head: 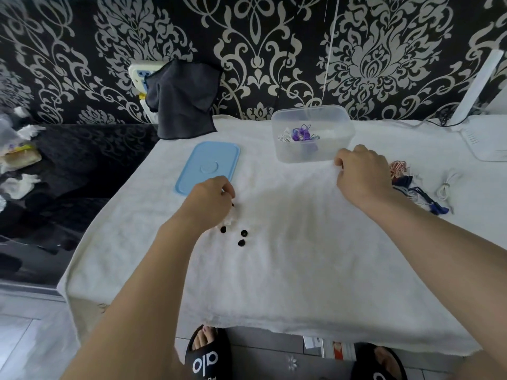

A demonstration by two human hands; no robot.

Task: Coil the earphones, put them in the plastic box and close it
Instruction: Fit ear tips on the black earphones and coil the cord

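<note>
The clear plastic box [285, 156] stands open at the back of the towel-covered table, with purple earphones [301, 133] and a white coil [285, 137] inside. Its blue lid [208, 165] lies flat to the left. My left hand [211, 198] hovers just in front of the lid with curled fingers, pinching a small clear bag [229, 219]. Three black ear tips [241, 238] lie loose beside it. My right hand [362, 171] sits in front of the box's right corner and pinches the white towel [288, 270]. To its right lie red-white earphones [397, 168], dark blue earphones [422, 196] and a white coil [445, 185].
A dark cloth [183, 105] hangs over a power strip [137, 74] at the back left. A white router [485, 138] stands at the far right. The table's left edge drops off to black furniture with clutter [22, 157]. Black slippers [205, 357] show below the front edge.
</note>
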